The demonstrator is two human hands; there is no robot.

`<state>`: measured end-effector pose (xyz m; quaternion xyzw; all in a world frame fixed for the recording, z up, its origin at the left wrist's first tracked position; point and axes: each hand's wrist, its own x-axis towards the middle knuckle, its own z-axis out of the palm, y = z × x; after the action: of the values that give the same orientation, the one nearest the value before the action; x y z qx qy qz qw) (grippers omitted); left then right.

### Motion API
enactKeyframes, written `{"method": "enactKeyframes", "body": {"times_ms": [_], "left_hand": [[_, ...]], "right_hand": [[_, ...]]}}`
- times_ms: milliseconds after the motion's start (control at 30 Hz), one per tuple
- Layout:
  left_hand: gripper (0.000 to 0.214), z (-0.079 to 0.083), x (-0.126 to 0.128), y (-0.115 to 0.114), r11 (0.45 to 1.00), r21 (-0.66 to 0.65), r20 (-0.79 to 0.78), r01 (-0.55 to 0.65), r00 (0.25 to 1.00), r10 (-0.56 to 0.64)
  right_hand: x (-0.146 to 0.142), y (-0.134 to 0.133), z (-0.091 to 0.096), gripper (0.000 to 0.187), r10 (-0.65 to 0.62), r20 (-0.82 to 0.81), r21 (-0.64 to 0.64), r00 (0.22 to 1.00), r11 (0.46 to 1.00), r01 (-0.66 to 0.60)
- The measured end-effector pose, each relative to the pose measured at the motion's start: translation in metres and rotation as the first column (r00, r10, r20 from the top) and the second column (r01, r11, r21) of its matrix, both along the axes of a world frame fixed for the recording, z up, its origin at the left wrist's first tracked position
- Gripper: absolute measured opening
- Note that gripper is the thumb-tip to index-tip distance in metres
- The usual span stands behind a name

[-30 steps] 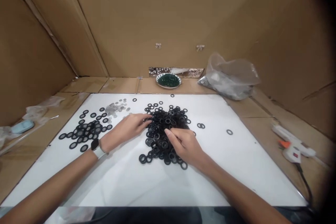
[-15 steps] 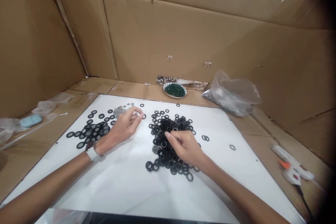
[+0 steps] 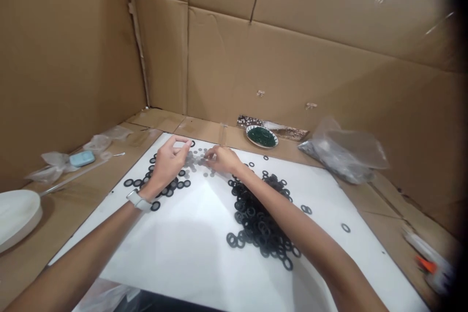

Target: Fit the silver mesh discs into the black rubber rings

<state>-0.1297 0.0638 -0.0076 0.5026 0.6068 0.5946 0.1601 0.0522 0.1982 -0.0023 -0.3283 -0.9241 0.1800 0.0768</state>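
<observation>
A white board lies on a cardboard-lined table. A big pile of black rubber rings sits right of centre, and a smaller pile of black rings lies at the left. Between them at the far edge is a scatter of small grey discs. My left hand, with a watch on the wrist, hovers over the smaller pile, thumb and forefinger pinched on something I cannot make out. My right hand reaches across to the grey discs, fingertips closed down on them.
A small dish of green beads stands at the back. A crumpled plastic bag lies at the right, a glue gun at the far right. At the left are a white bowl, a light blue object and plastic wrappers. Cardboard walls surround the table.
My right hand left the big ring pile and moved left and away to the grey discs. My left hand shifted further back. The camera turned leftward, bringing the white bowl into view.
</observation>
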Motion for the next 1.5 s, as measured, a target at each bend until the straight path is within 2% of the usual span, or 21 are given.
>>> {"method": "enactKeyframes", "body": {"times_ms": [167,367,567,733,867,933,1067,1200,1400,1500], "left_hand": [[0.037,-0.004,-0.004,0.003,1.000,0.003,0.007,-0.008,1.000,0.008],[0.033,-0.002,-0.006,0.004,1.000,0.004,-0.006,-0.012,1.000,0.012],[0.028,-0.006,-0.002,0.005,0.999,0.018,-0.045,-0.046,0.998,0.046],[0.031,-0.010,0.007,0.003,1.000,0.000,-0.043,-0.010,0.999,0.010],[0.036,-0.012,0.017,0.000,0.998,-0.038,-0.008,0.049,0.999,-0.049],[0.038,-0.014,0.027,-0.002,0.995,-0.041,0.010,0.087,0.996,-0.087],[0.040,-0.020,0.058,-0.010,0.977,-0.068,0.050,0.201,0.979,-0.198],[0.041,-0.023,0.090,-0.026,0.931,-0.137,0.084,0.338,0.940,-0.329],[0.037,-0.020,0.109,-0.049,0.866,-0.251,0.089,0.433,0.901,-0.425],[0.036,-0.017,0.110,-0.055,0.857,-0.281,0.060,0.431,0.900,-0.433]], "right_hand": [[-0.007,0.008,-0.009,0.034,0.051,0.032,0.025,0.998,0.998,-0.052],[-0.005,0.005,-0.014,0.034,0.040,0.027,0.069,0.999,0.997,-0.042],[-0.009,-0.001,-0.013,0.034,-0.027,-0.021,0.089,0.999,0.996,0.028],[-0.006,-0.003,-0.003,0.033,-0.111,-0.117,0.049,0.987,0.992,0.117],[0.022,-0.020,0.011,0.023,-0.137,-0.239,-0.023,0.961,0.991,0.135],[0.046,-0.037,0.017,0.010,-0.150,-0.316,-0.063,0.937,0.989,0.137],[0.099,-0.081,0.025,0.010,-0.197,-0.457,-0.171,0.868,0.976,0.131],[0.141,-0.112,0.023,0.010,-0.267,-0.536,-0.296,0.801,0.948,0.118],[0.167,-0.129,0.009,0.022,-0.428,-0.553,-0.512,0.715,0.851,0.113],[0.170,-0.133,0.009,0.016,-0.432,-0.556,-0.555,0.710,0.829,0.070]]}}
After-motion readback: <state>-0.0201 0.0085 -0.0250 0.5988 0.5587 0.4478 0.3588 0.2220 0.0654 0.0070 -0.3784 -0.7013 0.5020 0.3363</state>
